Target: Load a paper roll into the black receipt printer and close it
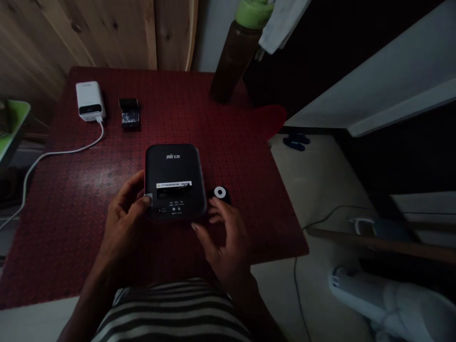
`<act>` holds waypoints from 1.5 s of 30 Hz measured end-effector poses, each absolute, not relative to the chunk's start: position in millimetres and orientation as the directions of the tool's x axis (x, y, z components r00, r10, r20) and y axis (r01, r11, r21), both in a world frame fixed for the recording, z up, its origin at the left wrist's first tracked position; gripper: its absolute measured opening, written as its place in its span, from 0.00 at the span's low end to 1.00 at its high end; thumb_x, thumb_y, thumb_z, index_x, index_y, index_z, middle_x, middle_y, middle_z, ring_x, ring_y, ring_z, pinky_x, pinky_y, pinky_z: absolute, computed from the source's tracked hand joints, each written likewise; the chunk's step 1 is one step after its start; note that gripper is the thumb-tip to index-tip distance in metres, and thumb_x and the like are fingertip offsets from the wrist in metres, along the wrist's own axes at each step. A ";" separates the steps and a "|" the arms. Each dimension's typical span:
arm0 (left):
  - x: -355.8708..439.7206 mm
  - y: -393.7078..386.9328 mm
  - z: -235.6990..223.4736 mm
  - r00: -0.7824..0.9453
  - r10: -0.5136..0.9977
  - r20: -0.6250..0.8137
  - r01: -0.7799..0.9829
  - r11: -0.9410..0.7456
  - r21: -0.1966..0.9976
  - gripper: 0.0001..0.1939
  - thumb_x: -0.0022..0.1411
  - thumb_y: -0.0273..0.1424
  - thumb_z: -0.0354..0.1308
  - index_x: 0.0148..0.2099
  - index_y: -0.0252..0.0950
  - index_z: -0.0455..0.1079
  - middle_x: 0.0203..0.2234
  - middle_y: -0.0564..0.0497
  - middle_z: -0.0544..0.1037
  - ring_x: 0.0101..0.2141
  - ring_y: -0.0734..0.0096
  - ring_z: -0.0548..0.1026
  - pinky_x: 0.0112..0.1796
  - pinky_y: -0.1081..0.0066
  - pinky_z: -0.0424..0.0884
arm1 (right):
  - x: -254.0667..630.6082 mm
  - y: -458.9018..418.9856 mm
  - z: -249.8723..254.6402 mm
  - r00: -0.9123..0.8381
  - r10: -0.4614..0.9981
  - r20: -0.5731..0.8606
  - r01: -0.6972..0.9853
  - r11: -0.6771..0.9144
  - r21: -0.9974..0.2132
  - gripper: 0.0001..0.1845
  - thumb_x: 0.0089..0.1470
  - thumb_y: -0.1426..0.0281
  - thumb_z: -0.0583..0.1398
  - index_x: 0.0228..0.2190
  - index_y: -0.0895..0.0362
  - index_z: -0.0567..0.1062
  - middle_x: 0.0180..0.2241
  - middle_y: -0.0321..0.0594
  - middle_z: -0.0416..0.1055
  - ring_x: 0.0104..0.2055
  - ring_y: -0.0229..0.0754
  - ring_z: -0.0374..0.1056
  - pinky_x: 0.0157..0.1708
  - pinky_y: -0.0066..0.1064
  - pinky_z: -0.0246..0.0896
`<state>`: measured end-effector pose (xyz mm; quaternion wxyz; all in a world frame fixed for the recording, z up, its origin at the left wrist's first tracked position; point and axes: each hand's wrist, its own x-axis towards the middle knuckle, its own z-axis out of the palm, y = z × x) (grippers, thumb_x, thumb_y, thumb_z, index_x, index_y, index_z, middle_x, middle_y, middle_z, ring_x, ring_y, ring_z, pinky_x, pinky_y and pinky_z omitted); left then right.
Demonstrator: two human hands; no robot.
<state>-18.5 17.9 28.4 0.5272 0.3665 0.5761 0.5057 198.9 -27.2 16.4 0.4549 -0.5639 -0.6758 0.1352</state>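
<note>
A black box-shaped device with a yellow-and-white label and small front buttons sits on the red table. My left hand grips its left side, fingers curled against the edge. My right hand rests at its lower right corner, fingers apart and touching the casing. A small black round object with a white ring lies just right of the device, beside my right fingers.
A white power bank with a white cable lies at the table's far left, a small black item beside it. A tall brown bottle with a green cap stands at the far edge. Floor and cables lie to the right.
</note>
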 end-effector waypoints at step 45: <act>-13.3 18.3 7.9 -0.167 0.985 -0.040 -0.080 0.026 0.996 0.27 0.71 0.45 0.66 0.67 0.41 0.74 0.62 0.42 0.82 0.61 0.48 0.81 0.59 0.52 0.79 | 156.9 121.7 78.1 -0.617 0.784 -0.074 0.766 0.575 -0.289 0.17 0.68 0.85 0.59 0.48 0.57 0.83 0.47 0.49 0.85 0.47 0.51 0.82 0.48 0.40 0.77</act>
